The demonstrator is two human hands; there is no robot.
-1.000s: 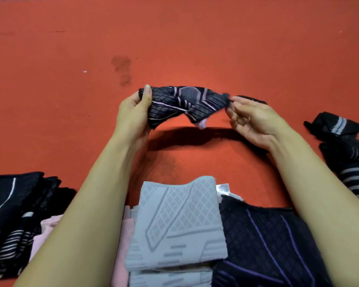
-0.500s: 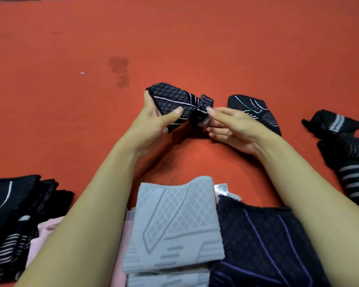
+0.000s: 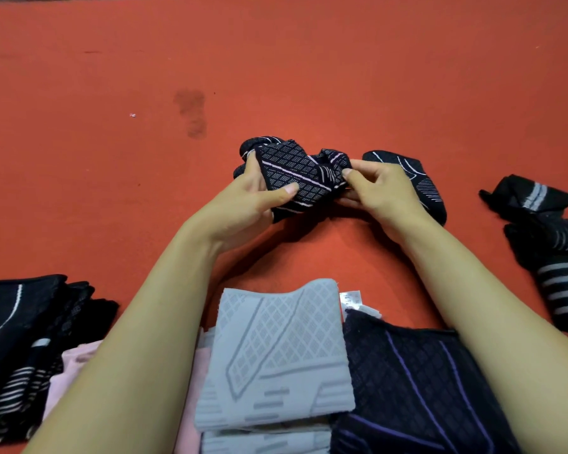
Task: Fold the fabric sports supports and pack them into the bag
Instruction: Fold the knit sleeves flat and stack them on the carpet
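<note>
**Dark Patterned Support Gripped in Both Hands Above Red Surface**

A dark patterned support, marked with pale lines and a dotted diamond grid, is held bunched between two bare hands over a red surface. The left hand is curled round the fabric's left side, with the thumb laid across its front and the fingers tucked behind. The fabric's right end is pinched by the right hand, thumb on top, fingers curled beneath. Both forearms are stretched forward from the lower corners of the view and angled inward so that the hands almost meet. A second dark support is seen lying flat just behind the right hand. Nearer the person, a folded grey support is stacked beside a dark one with purple lines. Black striped pieces are heaped at the right edge, and a dark stack is piled at the left, with pink fabric beside it.
</note>
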